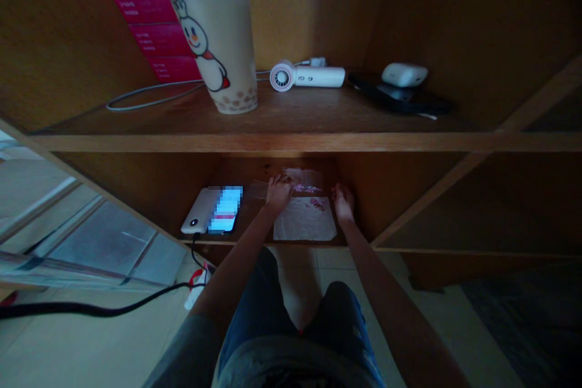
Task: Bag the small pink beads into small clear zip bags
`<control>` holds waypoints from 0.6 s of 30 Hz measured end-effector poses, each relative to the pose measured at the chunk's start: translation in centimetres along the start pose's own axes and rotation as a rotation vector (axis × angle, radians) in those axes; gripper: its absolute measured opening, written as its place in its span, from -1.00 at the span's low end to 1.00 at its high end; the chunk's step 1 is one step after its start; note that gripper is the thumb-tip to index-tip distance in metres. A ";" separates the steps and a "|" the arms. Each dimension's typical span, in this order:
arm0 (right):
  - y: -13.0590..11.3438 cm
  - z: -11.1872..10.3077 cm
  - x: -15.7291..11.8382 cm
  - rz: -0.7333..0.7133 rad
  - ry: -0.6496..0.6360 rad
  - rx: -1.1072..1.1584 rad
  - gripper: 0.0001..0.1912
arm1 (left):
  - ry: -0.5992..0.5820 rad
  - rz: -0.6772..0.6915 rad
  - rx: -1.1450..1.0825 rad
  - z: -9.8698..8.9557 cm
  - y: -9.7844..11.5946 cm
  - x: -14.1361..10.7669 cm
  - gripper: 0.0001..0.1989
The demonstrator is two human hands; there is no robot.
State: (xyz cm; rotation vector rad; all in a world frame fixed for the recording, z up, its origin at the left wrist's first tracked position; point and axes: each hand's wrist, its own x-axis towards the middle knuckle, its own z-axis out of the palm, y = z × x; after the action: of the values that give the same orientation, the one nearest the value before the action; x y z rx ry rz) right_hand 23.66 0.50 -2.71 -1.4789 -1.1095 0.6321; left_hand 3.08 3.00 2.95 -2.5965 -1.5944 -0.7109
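On the lower shelf, my left hand (279, 191) rests at the left edge of a clear plastic bag (308, 180) with small pink pieces, its fingers bent and touching it. My right hand (344, 201) is to the right of a white paper sheet (304, 223), its fingers curled together; anything between them is too small to make out. Small pink-red pieces (317, 204) lie loose on the sheet's upper right part. Another flat clear plastic piece (255, 190) is left of my left hand.
A white device (194, 212) and a lit phone (226, 209) lie at left, with a black cable (136, 303). The upper shelf (291, 121) holds a bubble tea cup (227, 48), pink box (157, 30), handheld fan (309, 77) and white case (404, 74) on a dark object.
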 end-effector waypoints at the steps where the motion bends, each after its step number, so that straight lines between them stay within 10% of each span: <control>1: -0.1 0.1 0.0 0.041 0.042 0.052 -0.44 | 0.006 -0.007 -0.004 -0.2 0.1 0.0 -0.80; 12: -1.9 -0.1 0.0 0.035 -0.101 0.107 -0.52 | 0.374 -0.262 -0.748 -2.9 0.8 0.0 -0.86; 18: -5.0 0.2 -2.0 0.023 -0.377 0.198 -0.50 | 0.302 -0.447 -1.258 -2.8 1.3 -0.5 -0.84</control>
State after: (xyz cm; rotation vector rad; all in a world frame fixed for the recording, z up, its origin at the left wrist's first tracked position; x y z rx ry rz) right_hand 21.18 -1.53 1.66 -1.2317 -1.2745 1.0368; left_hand 2.94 1.31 5.55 -2.3346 -1.9839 -2.6981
